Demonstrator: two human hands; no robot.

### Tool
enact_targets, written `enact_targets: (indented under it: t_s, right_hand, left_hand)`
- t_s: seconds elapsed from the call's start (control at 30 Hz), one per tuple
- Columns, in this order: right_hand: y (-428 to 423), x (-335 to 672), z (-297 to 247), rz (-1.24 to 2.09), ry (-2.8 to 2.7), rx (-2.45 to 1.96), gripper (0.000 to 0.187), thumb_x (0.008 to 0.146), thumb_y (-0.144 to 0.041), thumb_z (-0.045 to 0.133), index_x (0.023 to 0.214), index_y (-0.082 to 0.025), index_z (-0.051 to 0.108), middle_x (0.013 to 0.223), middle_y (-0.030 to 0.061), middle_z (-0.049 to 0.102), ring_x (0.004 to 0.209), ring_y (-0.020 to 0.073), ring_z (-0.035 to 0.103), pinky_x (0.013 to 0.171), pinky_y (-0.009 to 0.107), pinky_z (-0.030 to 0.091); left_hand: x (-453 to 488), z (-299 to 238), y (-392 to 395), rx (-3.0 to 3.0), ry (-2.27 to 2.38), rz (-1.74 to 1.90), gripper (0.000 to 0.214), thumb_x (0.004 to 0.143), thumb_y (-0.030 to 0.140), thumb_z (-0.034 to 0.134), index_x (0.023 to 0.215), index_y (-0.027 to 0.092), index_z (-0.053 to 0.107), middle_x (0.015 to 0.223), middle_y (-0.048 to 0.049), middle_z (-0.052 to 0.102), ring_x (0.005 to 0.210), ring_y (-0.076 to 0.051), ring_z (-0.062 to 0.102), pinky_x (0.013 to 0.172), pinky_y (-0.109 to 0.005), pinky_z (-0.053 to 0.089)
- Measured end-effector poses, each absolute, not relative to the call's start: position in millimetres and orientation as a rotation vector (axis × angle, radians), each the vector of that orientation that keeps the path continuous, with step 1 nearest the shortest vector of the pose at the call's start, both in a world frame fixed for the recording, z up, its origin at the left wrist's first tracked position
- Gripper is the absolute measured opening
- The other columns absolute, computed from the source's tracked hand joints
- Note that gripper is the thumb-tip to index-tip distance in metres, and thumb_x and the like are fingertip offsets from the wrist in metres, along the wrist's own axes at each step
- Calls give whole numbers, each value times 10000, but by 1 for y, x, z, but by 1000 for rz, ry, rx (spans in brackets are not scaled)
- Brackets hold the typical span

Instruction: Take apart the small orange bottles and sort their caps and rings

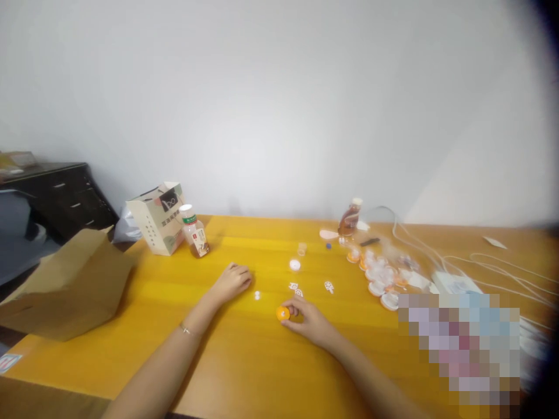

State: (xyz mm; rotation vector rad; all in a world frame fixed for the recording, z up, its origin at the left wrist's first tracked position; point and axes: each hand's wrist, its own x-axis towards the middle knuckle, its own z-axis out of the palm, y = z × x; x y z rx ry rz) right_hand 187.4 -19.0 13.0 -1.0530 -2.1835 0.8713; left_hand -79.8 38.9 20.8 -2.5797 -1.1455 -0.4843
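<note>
yellow wooden counter (244, 372), with a flattened cardboard carton (65, 285) well left of the hands. left hand (232, 282): loosely curled, empty, resting on the counter. right hand (311, 323): narrow pinch on a small orange plastic cap (283, 313), judged light and stiff, best held by its rim; tiny white cap (257, 295) between the hands.
</note>
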Motion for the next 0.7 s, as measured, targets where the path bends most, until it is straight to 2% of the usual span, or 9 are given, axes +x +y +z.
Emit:
enact_targets:
  t_s: [0.43, 0.7]
  right_hand:
    - [-19, 188, 13, 854, -2204, -1050, 165, 746, -279, 566, 887, -197, 589, 795, 14, 557, 749, 146, 510, 699, 257, 428]
    - [-19, 188, 12, 835, -2219, -1043, 152, 749, -269, 555, 881, -198, 580, 788, 10, 551, 744, 145, 501, 701, 259, 422]
  left_hand:
    - [-81, 21, 36, -2639, -1326, -664, 159, 870, 242, 420, 897, 193, 569, 838, -33, 587, 797, -144, 543, 713, -267, 364]
    - [-80, 13, 44, -2737, -1376, -762, 119, 837, 190, 459, 800, 170, 570, 785, -29, 581, 736, -131, 538, 688, -237, 405]
